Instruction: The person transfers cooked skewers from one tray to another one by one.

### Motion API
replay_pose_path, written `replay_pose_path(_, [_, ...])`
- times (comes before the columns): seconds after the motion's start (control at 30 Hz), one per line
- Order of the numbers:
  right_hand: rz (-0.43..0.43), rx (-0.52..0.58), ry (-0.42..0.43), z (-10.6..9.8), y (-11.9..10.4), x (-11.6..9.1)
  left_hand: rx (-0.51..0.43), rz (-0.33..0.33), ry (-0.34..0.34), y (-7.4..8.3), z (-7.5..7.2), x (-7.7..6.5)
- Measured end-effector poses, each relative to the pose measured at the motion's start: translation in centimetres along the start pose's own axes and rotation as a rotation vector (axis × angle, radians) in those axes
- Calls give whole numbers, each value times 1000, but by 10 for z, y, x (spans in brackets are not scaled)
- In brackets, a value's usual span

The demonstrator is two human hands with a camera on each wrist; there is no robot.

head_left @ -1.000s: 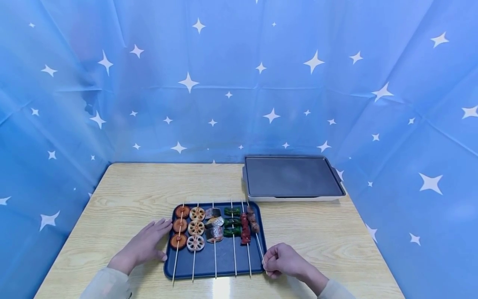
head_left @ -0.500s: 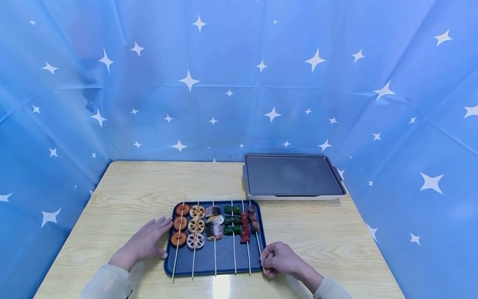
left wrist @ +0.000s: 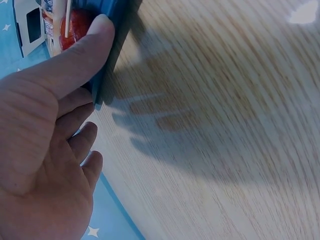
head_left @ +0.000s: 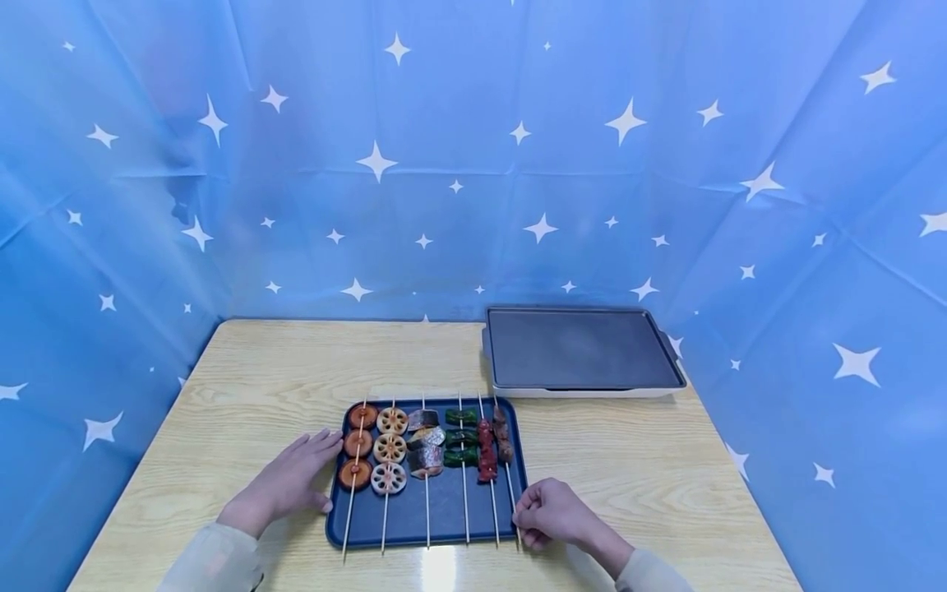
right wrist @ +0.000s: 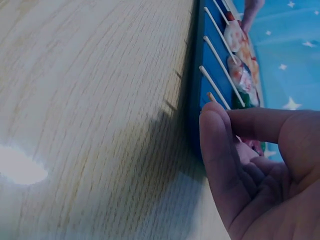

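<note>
A dark blue tray bears a row of food skewers. My right hand is at its near right corner. In the head view, thumb and fingers pinch the stick end of the rightmost skewer, a brown meat skewer. Up close in the right wrist view, my right hand hides most of that stick. At the left edge, my left hand lies with extended fingers beside the tray. Its thumb touches the tray rim in the left wrist view, near a round reddish-brown slice.
From the left lie a mushroom-like skewer, a lotus root skewer, a fish skewer, a green pepper skewer and a red meat skewer. A dark griddle stands at the back right of the wooden table.
My right hand has shifted slightly left, bringing the brown meat skewer's stick end closer to the red meat skewer and straighter. My left hand stays at the tray's left edge.
</note>
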State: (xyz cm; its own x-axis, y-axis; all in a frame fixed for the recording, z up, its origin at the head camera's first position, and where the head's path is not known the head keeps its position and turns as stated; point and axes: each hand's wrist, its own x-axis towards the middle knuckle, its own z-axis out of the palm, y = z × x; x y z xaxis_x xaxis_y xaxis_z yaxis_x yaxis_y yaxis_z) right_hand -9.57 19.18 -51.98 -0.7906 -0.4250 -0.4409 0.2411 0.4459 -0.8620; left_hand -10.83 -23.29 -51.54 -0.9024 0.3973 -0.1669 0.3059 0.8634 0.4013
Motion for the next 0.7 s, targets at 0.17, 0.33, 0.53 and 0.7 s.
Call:
replay_pose_path(0.17, [0, -58, 12, 1, 2, 0, -6, -18, -23, 0, 3, 0])
replay_pose_path(0.33, [3, -96, 7, 1, 2, -1, 3, -10, -19, 1, 3, -1])
replay_pose_path(0.53, [-9, -122, -9, -1, -3, 0, 23, 8, 9, 2, -1, -3])
replay_pose_path(0.7, [2, -136, -11, 0, -4, 1, 15, -1, 6, 1, -2, -4])
